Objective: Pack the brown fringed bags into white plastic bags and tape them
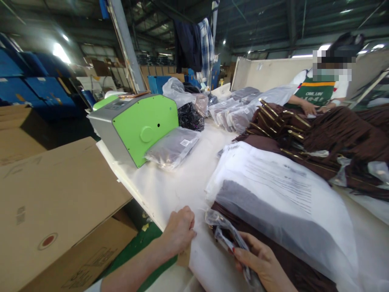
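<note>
Table [182, 182]: covered with white sheeting.
Left side: a green machine [136, 125] is set, with a sealed garment pack [173, 148] beside it.
Right side: printed plastic bags [273, 190] are stacked on brown garments [334, 138].

Left hand [180, 229] curled into a fist on the near edge of the white table [182, 182], just beside a crumpled clear plastic bag [226, 233] pinched in the right hand [263, 263] over a brown garment [291, 265]. Behind them, a thick stack of printed polybags [282, 194]. Farther left on the table, a green and grey machine [136, 125] with a bagged garment [173, 147] touching its side. Large cardboard box [57, 202] off the table's left edge. Across the table, a co-worker's hand [308, 108] on a heap of brown garments with gold zips [334, 134].
</note>
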The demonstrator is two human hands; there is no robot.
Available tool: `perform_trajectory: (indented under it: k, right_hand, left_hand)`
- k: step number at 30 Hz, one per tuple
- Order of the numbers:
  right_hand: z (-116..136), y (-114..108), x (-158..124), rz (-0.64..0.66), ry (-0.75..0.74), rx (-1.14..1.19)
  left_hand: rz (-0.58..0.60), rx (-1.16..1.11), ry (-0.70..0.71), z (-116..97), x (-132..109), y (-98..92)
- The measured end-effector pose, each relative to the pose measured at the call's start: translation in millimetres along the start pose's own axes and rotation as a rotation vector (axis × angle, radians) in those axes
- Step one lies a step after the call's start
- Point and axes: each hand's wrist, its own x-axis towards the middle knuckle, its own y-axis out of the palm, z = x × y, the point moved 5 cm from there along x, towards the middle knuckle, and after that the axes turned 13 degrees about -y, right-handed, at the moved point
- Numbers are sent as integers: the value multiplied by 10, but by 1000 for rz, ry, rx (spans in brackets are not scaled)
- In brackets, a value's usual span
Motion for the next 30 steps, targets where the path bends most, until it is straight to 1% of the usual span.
perform_trajectory:
  k: [2,5,6,8,10,12,14,16,17,18,20,22,24,27,30]
  right_hand:
    - [-8,23,-46,60,-85,-131]
    - [-137,28,-113,126,-226,-452]
    - [-195,23,-131,130,-287,-578]
    - [-275,24,-170,93,-463,-855]
    - [-289,68,-229,27,-675,-1168]
    - [-264,138,-293,-56,-827,-1479]
    - [-225,209,-341,-114,-901,-1685]
    - [-196,251,-372,-159,-927,-1773]
    - [-192,261,-384,-178,-938,-1787]
    - [-199,265,-392,-190,-942,-1794]
    - [-231,259,-403,-197,-952,-1797]
    - [-273,249,-408,-178,-973,-1785]
    - [-301,235,-413,-167,-984,-1768]
    - [-308,220,-416,-173,-962,-1737]
    - [-285,226,-414,-171,-934,-1705]
  left_hand:
    - [-6,44,10,70,55,-79]
    - [-50,132,-11,125,147,-240]
    - [-68,163,-17,126,175,-300]
    - [-97,220,-3,88,216,-418]
    - [-117,275,54,-8,224,-518]
    - [-131,322,139,-151,193,-599]
    - [-140,400,257,-332,124,-657]
    - [-121,472,348,-509,56,-693]
    - [-90,461,366,-586,36,-705]
    - [-29,375,354,-652,34,-710]
    - [174,61,265,-757,69,-663]
    - [398,-230,175,-855,115,-522]
    - [558,-368,99,-931,143,-329]
    - [680,-491,6,-979,138,-77]
    - [718,-608,-52,-958,110,40]
